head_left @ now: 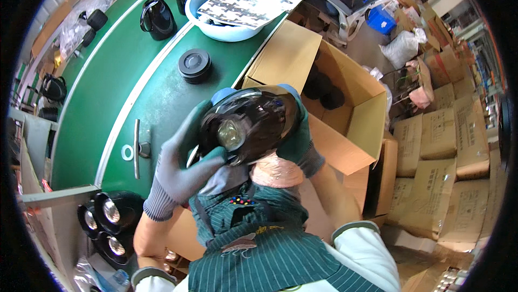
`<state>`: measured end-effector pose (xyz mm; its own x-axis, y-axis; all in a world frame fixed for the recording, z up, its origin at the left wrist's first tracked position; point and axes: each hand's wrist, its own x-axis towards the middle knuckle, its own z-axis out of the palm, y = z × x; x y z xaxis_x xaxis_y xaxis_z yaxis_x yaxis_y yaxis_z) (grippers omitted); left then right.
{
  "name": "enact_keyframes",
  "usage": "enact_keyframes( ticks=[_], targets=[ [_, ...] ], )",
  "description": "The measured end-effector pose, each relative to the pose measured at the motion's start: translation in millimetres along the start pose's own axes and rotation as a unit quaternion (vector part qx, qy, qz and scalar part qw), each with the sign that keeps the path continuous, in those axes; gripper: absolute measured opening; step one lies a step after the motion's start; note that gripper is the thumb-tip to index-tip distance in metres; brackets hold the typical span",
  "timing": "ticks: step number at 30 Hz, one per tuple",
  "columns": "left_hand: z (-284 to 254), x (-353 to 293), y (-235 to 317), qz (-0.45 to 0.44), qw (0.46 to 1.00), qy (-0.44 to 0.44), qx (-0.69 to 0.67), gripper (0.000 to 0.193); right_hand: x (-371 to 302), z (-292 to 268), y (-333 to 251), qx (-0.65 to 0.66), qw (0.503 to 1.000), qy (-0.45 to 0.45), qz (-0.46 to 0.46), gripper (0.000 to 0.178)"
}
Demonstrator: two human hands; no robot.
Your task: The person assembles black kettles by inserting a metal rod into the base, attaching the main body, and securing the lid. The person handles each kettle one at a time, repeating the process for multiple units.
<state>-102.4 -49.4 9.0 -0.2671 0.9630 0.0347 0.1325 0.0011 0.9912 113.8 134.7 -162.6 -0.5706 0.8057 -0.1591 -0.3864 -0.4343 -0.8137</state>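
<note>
A glossy black jug [264, 122] is held tilted in front of my chest, its round silvery mouth facing toward me and to the left. My left hand [186, 165], in a grey and green glove, grips the jug's left side, thumb near the mouth. On the right side my right hand [300, 138], gloved too, is wrapped round the body; part of its fingers is hidden behind the jug. Beyond my hands, a stack of round black lids [194, 65] sits on the green table [156, 87]. Another black jug [157, 18] stands upright further back.
A pale blue basin [226, 33] with a patterned sheet on it stands at the back. To the right is an open cardboard box [367, 111] with dark round things inside. A metal bar [136, 149] and a white ring [127, 152] lie left. Stacked cartons [426, 189] fill the right.
</note>
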Motion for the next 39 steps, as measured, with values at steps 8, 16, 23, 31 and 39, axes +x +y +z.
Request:
enact_keyframes(
  ticks=[8, 16, 23, 31, 39],
  targets=[
    [28, 3, 4, 0.165, 0.983, -0.028, 0.068, 0.087, -1, -16, 10, 0.319, 0.936, -0.128, 0.081, 0.058],
    [48, -3, 7, 0.307, 0.886, 0.161, 0.308, 0.07, -3, 21, -6, 0.178, 0.981, -0.029, -0.071, 0.052],
    [78, 18, 14, 0.201, 0.86, 0.288, 0.37, 0.077, -19, 48, -2, 0.308, 0.948, -0.03, -0.074, 0.069],
    [43, 23, 12, 0.274, 0.844, 0.305, 0.346, 0.097, -61, 49, 26, -0.266, 0.963, -0.001, -0.045, 0.066],
    [32, 12, 17, 0.292, 0.881, 0.214, 0.304, 0.089, -58, 12, 77, -0.193, 0.978, 0.039, -0.067, 0.066]
  ],
)
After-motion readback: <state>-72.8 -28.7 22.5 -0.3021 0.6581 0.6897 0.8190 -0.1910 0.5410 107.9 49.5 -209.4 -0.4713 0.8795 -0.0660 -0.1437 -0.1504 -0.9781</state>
